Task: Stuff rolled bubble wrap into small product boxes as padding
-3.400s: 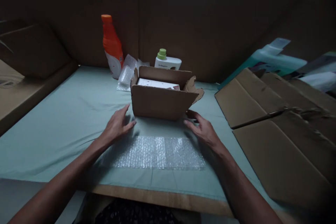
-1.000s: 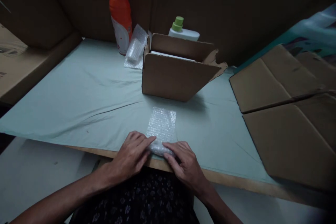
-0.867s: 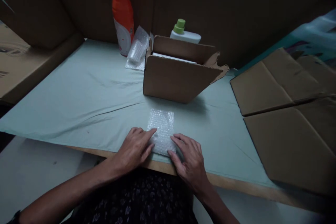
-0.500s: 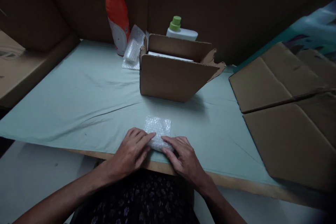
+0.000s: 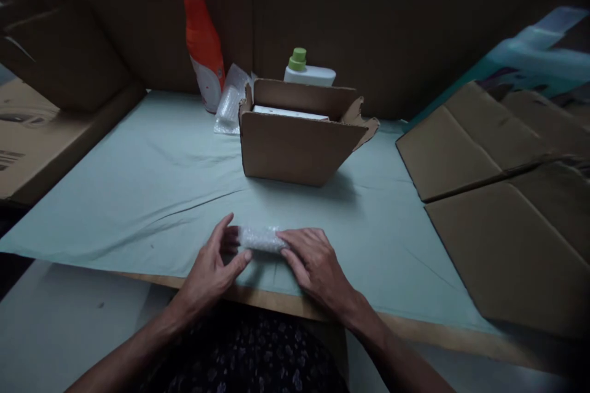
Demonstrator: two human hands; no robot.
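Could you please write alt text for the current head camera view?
A person's right hand holds a bubble-wrap roll over a green cloth, the left hand open at the roll's other end. Behind stand an open cardboard box, an orange bottle and a green-capped white bottle.

Pinching one end of bubble-wrap roll (image 5: 260, 239) in right hand (image 5: 316, 261); curving left hand (image 5: 214, 265) loosely about other, before cardboard box (image 5: 290, 150).
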